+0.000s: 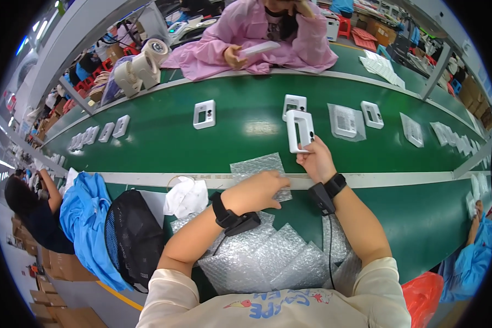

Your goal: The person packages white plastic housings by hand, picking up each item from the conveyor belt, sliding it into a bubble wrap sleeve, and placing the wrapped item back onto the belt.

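In the head view, the person's right hand [316,159] grasps a white, rectangular plastic frame with a long central opening [292,131] by its lower right corner, holding it up over the green work surface [158,134], beyond the pale straight rail [377,179] that crosses the bench. The left hand [261,190] is at that rail, palm down with fingers stretched forward, over a clear bubble-wrap sheet [251,166] that lies across it; whether the fingers pinch the sheet or only rest on it, I cannot tell. Each wrist wears a black strap with a small dark box.

Nearer the person's body, a spread of overlapping, clear bubble-wrap pieces [265,254] covers the bench. To the left of them are a crumpled white cloth-like bundle [186,198], a black mesh bag [135,240] and a heap of bright blue fabric [86,216].

Just behind the held frame, partly hidden by it, lies a second white frame [293,98]. Another white frame, standing apart on the left [198,115], lies on the green surface, while to the right a clear-wrapped white piece [344,122] lies near an unwrapped white frame [375,125]. Across the bench, a co-worker in a pink gown [218,41] holds a flat white object [261,48] in one hand.
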Demonstrator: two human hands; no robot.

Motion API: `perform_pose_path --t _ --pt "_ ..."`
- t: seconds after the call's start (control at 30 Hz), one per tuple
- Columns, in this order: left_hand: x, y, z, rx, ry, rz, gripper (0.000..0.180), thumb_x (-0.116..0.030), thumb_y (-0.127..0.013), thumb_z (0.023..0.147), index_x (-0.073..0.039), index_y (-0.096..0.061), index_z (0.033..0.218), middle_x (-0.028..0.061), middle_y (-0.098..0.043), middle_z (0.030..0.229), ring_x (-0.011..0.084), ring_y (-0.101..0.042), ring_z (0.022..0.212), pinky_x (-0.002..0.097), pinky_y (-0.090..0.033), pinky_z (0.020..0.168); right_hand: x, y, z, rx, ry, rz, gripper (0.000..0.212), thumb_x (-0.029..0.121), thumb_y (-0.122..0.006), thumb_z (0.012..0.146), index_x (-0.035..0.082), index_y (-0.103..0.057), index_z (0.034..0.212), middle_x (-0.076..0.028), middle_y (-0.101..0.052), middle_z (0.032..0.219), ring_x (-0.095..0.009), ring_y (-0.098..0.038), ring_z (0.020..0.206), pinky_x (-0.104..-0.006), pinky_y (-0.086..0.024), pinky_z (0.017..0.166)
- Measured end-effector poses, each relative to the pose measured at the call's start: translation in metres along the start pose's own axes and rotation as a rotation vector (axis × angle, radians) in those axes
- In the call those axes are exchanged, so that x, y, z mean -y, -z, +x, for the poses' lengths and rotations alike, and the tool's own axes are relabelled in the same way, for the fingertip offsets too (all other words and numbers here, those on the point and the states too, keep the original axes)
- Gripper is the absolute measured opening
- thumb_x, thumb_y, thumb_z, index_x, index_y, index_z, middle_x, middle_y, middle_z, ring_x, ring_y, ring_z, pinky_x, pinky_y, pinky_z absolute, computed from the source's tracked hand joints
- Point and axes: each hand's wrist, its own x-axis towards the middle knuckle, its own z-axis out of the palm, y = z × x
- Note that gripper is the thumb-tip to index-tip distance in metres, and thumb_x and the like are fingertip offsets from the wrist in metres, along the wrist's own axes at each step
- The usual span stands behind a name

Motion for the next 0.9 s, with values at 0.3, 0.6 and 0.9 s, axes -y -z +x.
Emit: perform_pose_path --t 0.3,0.6,0.9 --pt "0.018 -0.006 0.0 -0.146 -0.005 0.104 0.036 0.004 -0.058 0.061 0.001 -0.055 0.097 0.0151 -0.056 0.086 0.0336 -0.055 0.084 0.0374 -0.046 0.074 0.004 -0.004 0.004 0.036 -0.005 -0.056 0.024 0.005 -0.043 0.076 0.002 -0.046 0.099 -0.009 -0.053 0.077 -0.015 -0.049 0.057 -0.028 -0.043 0.054" --pt "0.064 0.001 0.01 -0.55 0.24 -0.046 0.011 -0.008 -0.056 0.07 0.001 -0.056 0.077 0.0118 -0.058 0.062 0.0264 -0.057 0.057 0.0346 -0.045 0.056 0.0 -0.022 -0.013 0.018 0.044 -0.461 0.039 0.002 -0.051 0.075 0.003 -0.046 0.114 -0.003 -0.052 0.074 -0.007 -0.045 0.051 -0.02 -0.035 0.042" --pt "0.075 0.004 0.006 -0.613 0.341 -0.175 0.012 -0.012 -0.055 0.076 0.0 -0.054 0.079 0.0106 -0.054 0.061 0.0194 -0.053 0.055 0.0311 -0.042 0.054 -0.004 -0.029 -0.013 0.016 0.218 -0.612 0.033 0.002 -0.055 0.076 0.004 -0.051 0.108 0.0 -0.052 0.074 -0.004 -0.045 0.052 -0.0186 -0.034 0.042"
